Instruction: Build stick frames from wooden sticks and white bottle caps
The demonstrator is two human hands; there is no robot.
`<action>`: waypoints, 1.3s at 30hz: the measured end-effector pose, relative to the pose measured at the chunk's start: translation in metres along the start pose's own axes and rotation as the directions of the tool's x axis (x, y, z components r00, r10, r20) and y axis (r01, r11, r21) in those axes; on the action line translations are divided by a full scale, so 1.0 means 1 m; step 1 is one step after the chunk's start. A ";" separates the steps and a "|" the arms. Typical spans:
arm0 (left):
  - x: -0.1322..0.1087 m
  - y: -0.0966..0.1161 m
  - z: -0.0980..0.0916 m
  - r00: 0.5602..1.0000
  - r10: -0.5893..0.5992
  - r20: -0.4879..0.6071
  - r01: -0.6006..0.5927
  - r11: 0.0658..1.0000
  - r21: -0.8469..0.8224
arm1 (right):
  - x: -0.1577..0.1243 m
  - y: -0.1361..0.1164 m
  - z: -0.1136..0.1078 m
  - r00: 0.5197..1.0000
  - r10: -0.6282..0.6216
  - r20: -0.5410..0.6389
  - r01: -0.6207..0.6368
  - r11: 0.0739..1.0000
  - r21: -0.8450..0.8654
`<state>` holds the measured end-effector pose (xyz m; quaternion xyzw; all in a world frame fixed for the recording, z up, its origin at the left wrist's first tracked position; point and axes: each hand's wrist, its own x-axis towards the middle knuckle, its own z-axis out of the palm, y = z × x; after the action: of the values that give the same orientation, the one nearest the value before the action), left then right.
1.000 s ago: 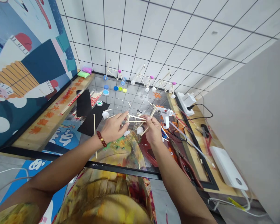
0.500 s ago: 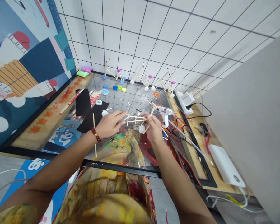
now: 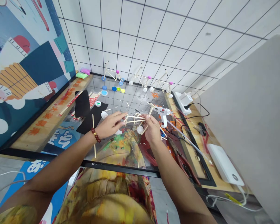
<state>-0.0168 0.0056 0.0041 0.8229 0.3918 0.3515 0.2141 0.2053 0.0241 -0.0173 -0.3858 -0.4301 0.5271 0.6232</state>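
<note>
A small bicycle frame (image 3: pixel 135 120) built from thin wooden sticks is held level above the glass tabletop. My right hand (image 3: pixel 153 129) pinches its right end between thumb and fingers. At the left end, my left hand (image 3: pixel 110 125) has its thumb and fingertips closed around the joined sticks. A round white cap (image 3: pixel 140 129) shows just below the frame, beside the right fingers; whether it is fixed to the frame I cannot tell. Right behind my right hand stands a white glue gun (image 3: pixel 162 115). Under my left wrist lies a loose wooden stick (image 3: pixel 95 146).
Three finished stick bicycles (image 3: pixel 113 74) line the back edge by the tiled wall. Coloured caps (image 3: pixel 114 89) sit before them. Black sheets (image 3: pixel 82 103) and packs of sticks lie left. Pliers (image 3: pixel 180 158), cables, a power strip (image 3: pixel 182 104) and a white power bank (image 3: pixel 225 164) are right.
My left fingers have closed in on the left end of the stick frame. My right hand keeps its hold; the view has shifted slightly.
</note>
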 end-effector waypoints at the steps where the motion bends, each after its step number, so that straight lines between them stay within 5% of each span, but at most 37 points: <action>1: 0.000 0.000 0.000 1.000 0.007 0.006 -0.007 1.000 0.007 | 0.000 0.000 0.000 1.000 -0.001 0.005 0.001 1.000 0.000; 14: 0.002 0.006 0.002 0.999 -0.024 -0.028 0.023 0.999 -0.044 | -0.001 0.000 0.001 1.000 -0.018 0.002 0.018 1.000 -0.011; 23: 0.003 0.009 0.002 0.999 -0.011 -0.034 0.010 0.999 -0.036 | -0.002 0.003 -0.006 0.994 0.022 0.106 -0.015 0.998 -0.068; 34: -0.003 0.001 0.004 0.998 -0.063 -0.001 0.063 0.996 -0.063 | -0.002 0.005 -0.004 0.993 -0.120 0.023 0.121 0.986 -0.110; 39: -0.003 0.009 0.003 0.999 -0.044 0.004 0.044 0.998 0.053 | -0.003 0.003 -0.001 0.995 -0.104 0.008 0.104 0.989 -0.104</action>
<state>-0.0111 -0.0026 0.0063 0.8203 0.4184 0.3340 0.2009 0.2048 0.0214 -0.0211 -0.3943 -0.4773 0.4712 0.6282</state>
